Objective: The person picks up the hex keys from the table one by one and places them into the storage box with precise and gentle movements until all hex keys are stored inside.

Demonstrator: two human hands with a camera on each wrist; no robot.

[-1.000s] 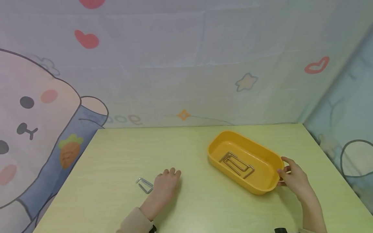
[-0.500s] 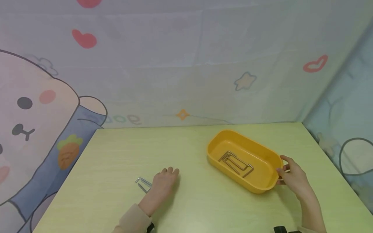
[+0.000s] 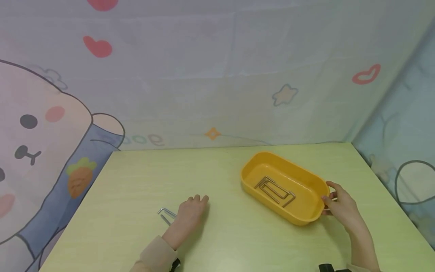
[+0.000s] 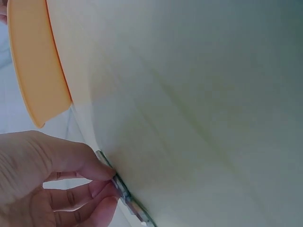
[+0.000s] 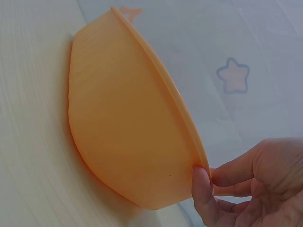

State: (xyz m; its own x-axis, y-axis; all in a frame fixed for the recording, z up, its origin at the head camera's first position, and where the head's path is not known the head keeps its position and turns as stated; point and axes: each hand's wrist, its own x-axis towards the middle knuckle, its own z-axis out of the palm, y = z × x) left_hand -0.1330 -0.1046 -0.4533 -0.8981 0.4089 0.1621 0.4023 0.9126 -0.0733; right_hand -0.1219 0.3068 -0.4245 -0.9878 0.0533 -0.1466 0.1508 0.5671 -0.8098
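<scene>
In the head view my left hand (image 3: pixel 189 216) is low over the table. Its thumb and fingers pinch a thin metal hex key (image 4: pixel 124 188), seen in the left wrist view near the table surface. Other silvery L-shaped hex keys (image 3: pixel 167 212) lie just left of this hand, partly hidden behind it. On the right, my right hand (image 3: pixel 343 206) grips the near right end of a yellow tray (image 3: pixel 307 222), thumb on one side of the rim (image 5: pixel 177 94) and fingers on the other. Several bent hex keys (image 3: pixel 276 190) rest inside the tray.
The pale yellow-green table (image 3: pixel 221 241) ends at a cloth backdrop (image 3: pixel 190 94) behind and another cloth (image 3: pixel 404 151) on the right. A printed bear (image 3: pixel 44 143) covers the left side of the backdrop. Black wrist gear (image 3: pixel 327 267) shows at the bottom edge.
The head view has shifted slightly. Against the loose hex keys my left hand has moved a little left, covering more of them. The tray and the right hand's grip look the same.
</scene>
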